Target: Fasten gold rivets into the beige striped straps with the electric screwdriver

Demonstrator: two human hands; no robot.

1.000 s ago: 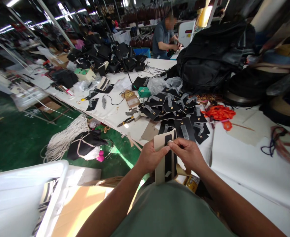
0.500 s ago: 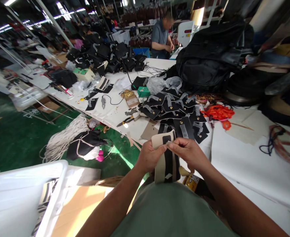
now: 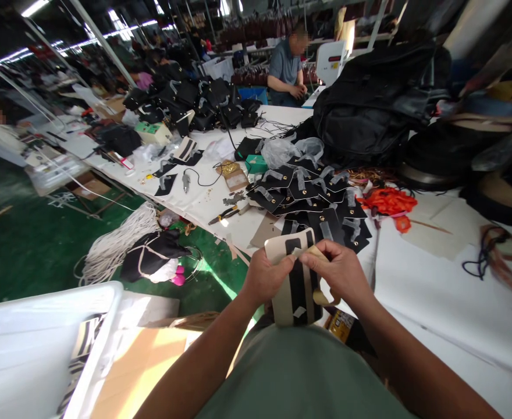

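A beige-and-black striped panel with rounded corners stands tilted in front of my body. My left hand is closed on its left edge, the thumb lying across the front. At the panel's upper part, my right hand pinches a beige tape strip, its fingertips close to my left thumb. Below those fingers a curled beige length, apparently of the same tape, hangs beside the panel. Small pale pieces sit on the black stripe, one near my thumbs and one lower down.
Black pieces with clear plastic-wrapped straps are heaped on the white table. Pliers, an orange bundle and a large black bag lie around them. A white bin stands at lower left. A co-worker sits beyond.
The panel has turned to face me more squarely. More of the beige tape now shows at my right fingers and below them. Both hands keep their hold.
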